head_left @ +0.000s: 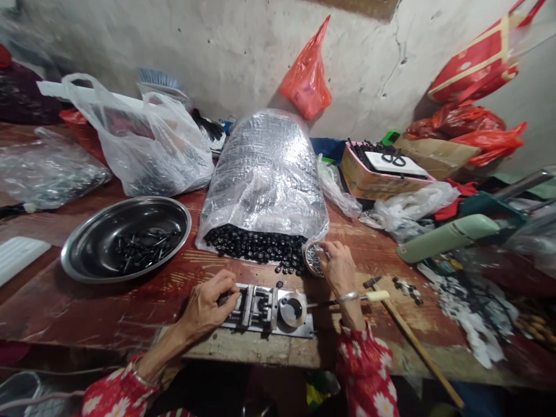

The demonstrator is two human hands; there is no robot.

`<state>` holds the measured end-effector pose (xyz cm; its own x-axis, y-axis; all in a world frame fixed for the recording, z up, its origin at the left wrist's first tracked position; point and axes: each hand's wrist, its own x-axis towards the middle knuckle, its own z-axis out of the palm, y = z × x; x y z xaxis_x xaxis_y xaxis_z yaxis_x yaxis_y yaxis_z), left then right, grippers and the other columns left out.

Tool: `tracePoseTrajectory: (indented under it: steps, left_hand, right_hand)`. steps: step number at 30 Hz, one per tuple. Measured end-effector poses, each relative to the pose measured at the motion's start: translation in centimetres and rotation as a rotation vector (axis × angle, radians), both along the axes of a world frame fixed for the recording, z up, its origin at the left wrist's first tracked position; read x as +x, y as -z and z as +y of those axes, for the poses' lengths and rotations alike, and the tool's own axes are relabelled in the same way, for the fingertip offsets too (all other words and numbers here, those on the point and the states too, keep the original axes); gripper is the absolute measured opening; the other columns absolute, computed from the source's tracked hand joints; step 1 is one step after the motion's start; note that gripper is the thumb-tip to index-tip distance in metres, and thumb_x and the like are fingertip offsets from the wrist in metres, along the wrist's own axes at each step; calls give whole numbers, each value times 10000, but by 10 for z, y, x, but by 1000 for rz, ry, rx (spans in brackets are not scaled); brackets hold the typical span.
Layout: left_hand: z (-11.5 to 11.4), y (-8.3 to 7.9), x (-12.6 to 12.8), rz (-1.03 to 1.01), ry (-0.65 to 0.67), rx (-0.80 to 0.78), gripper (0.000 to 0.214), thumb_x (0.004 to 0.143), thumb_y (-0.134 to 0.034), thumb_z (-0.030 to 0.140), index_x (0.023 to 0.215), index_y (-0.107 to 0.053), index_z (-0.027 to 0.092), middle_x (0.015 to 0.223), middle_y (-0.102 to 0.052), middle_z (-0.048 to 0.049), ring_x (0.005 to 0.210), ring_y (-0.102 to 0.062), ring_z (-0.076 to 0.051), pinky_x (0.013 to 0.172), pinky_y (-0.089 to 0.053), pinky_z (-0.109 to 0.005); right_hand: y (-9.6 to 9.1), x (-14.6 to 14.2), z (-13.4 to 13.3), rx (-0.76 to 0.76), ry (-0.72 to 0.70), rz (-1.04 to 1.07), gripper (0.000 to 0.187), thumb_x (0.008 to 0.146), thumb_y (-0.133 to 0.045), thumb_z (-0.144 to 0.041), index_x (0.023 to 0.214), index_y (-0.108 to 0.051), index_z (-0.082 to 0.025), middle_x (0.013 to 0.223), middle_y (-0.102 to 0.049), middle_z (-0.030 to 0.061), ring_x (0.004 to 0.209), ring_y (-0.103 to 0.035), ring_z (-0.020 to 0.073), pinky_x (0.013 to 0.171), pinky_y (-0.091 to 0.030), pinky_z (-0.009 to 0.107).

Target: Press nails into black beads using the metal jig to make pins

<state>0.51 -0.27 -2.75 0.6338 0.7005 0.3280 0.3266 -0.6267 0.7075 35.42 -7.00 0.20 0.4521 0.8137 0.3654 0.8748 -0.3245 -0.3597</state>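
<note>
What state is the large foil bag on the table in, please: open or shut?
The foil bag is open: its near end shows black round pieces spilling out onto the table.

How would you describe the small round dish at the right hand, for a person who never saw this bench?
On the wooden bench, find the big silver bag of black beads. At the right corner of its mouth, the right hand holds a small tilted dish; unlike the large steel bowl, it is tiny and hand-held.
</note>
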Motion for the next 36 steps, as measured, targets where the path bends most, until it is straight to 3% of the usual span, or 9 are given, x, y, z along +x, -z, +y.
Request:
tracePoseTrajectory:
  steps: [8,16,21,26,32,36]
  left_hand:
    - [-1,1,-1,-30,1,11,119,957,-551,195,863,-625,193,997,-630,-30,893,-638,-135,828,-482,-243]
    - [0,4,1,-54,6,38,112,964,-546,175,876,-612,193,971,-631,-33,898,-635,-141,821,-474,-249]
    - [-1,5,0,-65,-4,56,118,966,-545,177,877,-622,192,968,-635,-38,888,-637,-144,813,-480,-255]
    - [-2,4,0,-94,-13,57,125,963,-558,187,874,-646,189,970,-647,-49,902,-648,-152,819,-502,-262]
    - [-3,2,1,-115,-25,55,110,947,-584,193,880,-670,182,985,-650,-60,908,-649,-154,826,-517,-270]
    - [-3,1,1,-120,-19,69,108,943,-580,187,918,-685,180,998,-656,-67,923,-653,-159,829,-525,-278]
  right_hand:
    - [10,-3,28,-52,23,-9,159,900,-589,-233,797,-709,-227,929,-647,110,907,-472,250,735,-325,353]
    - [9,8,11,172,37,200,246,926,-510,-363,876,-677,-189,917,-666,91,891,-552,230,835,-420,359]
    - [2,0,-7,292,44,439,355,923,-522,-502,901,-678,-185,802,-675,35,726,-581,185,708,-464,310]
    - [-7,-34,-29,321,-28,639,362,917,-590,-530,933,-690,-183,846,-701,40,762,-622,181,702,-496,295]
    - [-9,-99,-46,205,-179,906,283,938,-638,-484,983,-697,-211,847,-710,27,746,-617,172,679,-496,280]
    - [-9,-136,-47,173,-297,810,219,973,-601,-428,978,-705,-235,918,-723,38,849,-647,207,794,-506,329]
